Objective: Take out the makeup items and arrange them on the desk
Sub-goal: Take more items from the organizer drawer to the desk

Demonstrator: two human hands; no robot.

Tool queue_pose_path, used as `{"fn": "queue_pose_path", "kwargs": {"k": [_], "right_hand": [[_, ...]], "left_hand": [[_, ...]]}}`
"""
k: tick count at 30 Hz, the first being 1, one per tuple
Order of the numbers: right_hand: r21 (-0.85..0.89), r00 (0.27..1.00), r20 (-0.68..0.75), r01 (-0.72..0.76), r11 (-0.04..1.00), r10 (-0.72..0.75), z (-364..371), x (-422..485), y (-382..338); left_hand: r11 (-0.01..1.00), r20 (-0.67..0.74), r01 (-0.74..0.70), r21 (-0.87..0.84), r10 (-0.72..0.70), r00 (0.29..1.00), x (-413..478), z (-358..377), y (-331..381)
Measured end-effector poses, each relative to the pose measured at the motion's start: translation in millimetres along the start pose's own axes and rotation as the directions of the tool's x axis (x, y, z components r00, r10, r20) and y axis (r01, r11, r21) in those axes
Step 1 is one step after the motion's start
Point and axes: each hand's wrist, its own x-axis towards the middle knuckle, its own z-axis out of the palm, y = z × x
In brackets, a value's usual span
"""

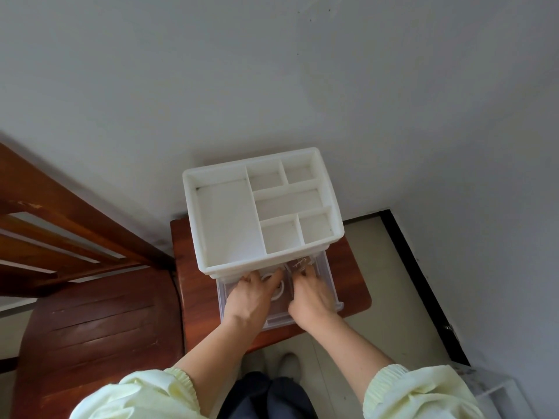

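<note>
squarely in the middle of the head view, a white organiser [193, 213] with open compartments on top stands on a small reddish-brown desk [354, 267], pushed against the grey wall at its 12 o'clock side. a clear drawer [279, 323] sticks out from under the organiser toward 6 o'clock, and both hands are inside it.

the left hand [252, 297] lies in the drawer's 9 o'clock half, palm down, fingers bent over a round white container [280, 293] and touching it. whether they truly clasp it cannot be told, since the hand covers most of it.

the right hand [311, 294] reaches into the 3 o'clock half, just beside the left one, with its fingertips pointing to 12 o'clock at a clear item with thin script [302, 263] lying under the organiser's front edge. its fingers are bent and partly hidden, so whether it is gripping anything cannot be told.

both forearms are bare, coming out of pale yellow sleeves [402, 388] at 6 o'clock. a wooden chair [90, 313] stands at 9 o'clock of the desk, touching or nearly touching its edge. a light shoe [289, 362] shows on the floor at the desk's 6 o'clock side, and a clear box [499, 394] sits on the floor at 4 o'clock.
</note>
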Motion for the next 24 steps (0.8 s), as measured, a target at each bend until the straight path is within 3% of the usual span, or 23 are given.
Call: {"fn": "queue_pose_path", "kwargs": {"k": [6, 11, 15, 19, 24], "right_hand": [[0.162, 0.993, 0.012, 0.118, 0.98, -0.121, 2, -1, 6], [0.433, 0.998, 0.033, 0.036, 0.901, -0.056, -6, -1, 14], [0.604, 0.996, 0.077, -0.015, 0.797, -0.039, -11, -1, 19], [0.662, 0.997, 0.083, -0.054, 0.748, -0.001, -14, -3, 22], [0.675, 0.998, 0.057, -0.069, 0.735, 0.041, -17, -5, 25]], "left_hand": [[0.994, -0.017, -0.1, -0.044, 0.099, 0.995, -2, 2, -9], [0.96, -0.135, -0.193, -0.203, 0.167, 0.977, -8, -3, -17], [0.95, -0.204, -0.248, -0.19, 0.209, 0.956, -15, 0, -23], [0.946, -0.276, -0.288, -0.147, 0.24, 0.931, -22, -2, -26], [0.941, -0.226, -0.281, -0.187, 0.237, 0.945, -26, 3, -28]]}}
